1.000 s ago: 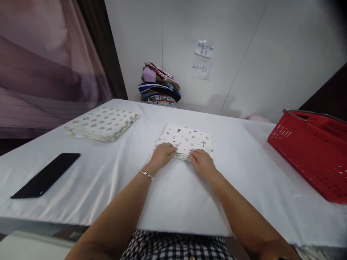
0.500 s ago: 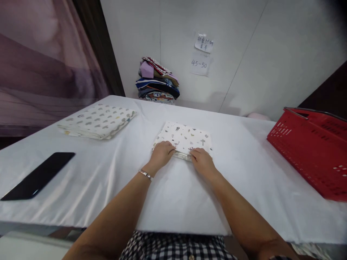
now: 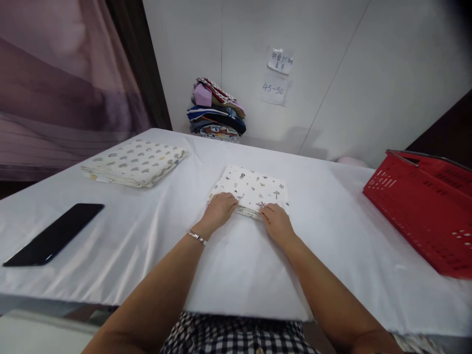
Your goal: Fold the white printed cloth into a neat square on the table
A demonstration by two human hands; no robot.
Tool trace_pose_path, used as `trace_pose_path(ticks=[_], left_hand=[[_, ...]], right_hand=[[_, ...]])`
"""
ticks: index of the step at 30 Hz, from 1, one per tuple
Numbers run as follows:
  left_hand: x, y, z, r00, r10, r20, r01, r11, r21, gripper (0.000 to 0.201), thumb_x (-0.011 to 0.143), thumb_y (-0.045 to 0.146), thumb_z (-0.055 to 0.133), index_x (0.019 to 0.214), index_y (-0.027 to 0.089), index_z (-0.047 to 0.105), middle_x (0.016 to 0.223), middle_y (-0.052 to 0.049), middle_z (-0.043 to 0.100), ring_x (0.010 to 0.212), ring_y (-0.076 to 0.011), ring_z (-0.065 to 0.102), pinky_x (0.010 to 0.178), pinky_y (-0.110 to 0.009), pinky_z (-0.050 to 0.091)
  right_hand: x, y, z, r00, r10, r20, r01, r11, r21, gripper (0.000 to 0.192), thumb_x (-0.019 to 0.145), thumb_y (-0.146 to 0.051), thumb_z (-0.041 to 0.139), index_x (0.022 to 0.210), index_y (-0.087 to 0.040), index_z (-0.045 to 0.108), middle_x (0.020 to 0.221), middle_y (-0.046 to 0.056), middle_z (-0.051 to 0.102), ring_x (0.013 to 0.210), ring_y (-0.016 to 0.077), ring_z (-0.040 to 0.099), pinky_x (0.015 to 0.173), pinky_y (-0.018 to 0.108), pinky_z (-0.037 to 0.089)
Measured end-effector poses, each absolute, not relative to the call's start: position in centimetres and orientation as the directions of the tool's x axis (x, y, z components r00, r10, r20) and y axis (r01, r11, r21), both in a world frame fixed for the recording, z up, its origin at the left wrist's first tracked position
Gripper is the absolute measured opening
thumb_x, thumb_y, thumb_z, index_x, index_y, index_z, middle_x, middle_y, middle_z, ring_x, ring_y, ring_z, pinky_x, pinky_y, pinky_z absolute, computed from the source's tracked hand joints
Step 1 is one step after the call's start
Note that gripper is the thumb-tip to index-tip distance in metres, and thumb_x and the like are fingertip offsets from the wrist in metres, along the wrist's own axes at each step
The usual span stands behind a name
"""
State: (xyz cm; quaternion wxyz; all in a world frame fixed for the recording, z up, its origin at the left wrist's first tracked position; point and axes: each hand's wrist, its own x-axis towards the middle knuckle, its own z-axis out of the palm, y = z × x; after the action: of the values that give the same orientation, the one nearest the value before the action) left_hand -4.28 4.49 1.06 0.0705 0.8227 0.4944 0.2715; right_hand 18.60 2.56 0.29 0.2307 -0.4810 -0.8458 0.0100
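A folded white cloth (image 3: 254,189) printed with small plants and animals lies on the white-covered table in front of me. At its near edge, on the left, my left hand (image 3: 221,207) is closed with the fingers pinching the layered fold. My right hand (image 3: 276,220) grips the same edge further right, thumb and fingers pressed together on the cloth. Several layers show between the two hands. My fingertips partly cover the edge, and the thumbs' undersides are hidden.
To the left lies another folded cloth (image 3: 136,163) with grey shapes, and nearer me a black phone-like slab (image 3: 55,234). A red plastic basket (image 3: 420,211) stands at the right. Behind the table rises a stack of folded fabrics (image 3: 217,110) against the wall.
The view has shifted slightly. Both hands stay at the near edge of the folded cloth, with barely any movement of the fingers.
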Motion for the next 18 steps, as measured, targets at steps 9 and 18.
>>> trace_pose_path(ticks=[9,18], left_hand=[[-6.4,5.0,1.5,0.306,0.894,0.327,0.78,-0.433,0.452,0.03,0.088,0.032,0.042,0.071,0.021,0.064,0.083,-0.002,0.065,0.081,-0.0164,0.056,0.077,-0.03,0.04],[-6.6,5.1,1.1,0.012,0.934,0.356,0.876,-0.182,0.446,0.025,0.082,0.031,0.047,0.063,0.02,0.06,0.081,-0.004,0.062,0.086,-0.0194,0.053,0.076,-0.031,0.042]], right_hand=[[19.0,2.2,0.3,-0.444,0.812,0.38,0.779,0.559,-0.284,0.027,0.091,-0.021,0.041,0.102,-0.022,0.066,0.099,0.006,0.062,0.091,0.0195,0.053,0.084,0.033,0.041],[20.5,1.7,1.2,-0.372,0.863,0.343,0.739,0.499,-0.453,0.024,0.089,-0.024,0.044,0.083,-0.022,0.066,0.088,0.004,0.062,0.086,0.0177,0.054,0.076,0.03,0.043]])
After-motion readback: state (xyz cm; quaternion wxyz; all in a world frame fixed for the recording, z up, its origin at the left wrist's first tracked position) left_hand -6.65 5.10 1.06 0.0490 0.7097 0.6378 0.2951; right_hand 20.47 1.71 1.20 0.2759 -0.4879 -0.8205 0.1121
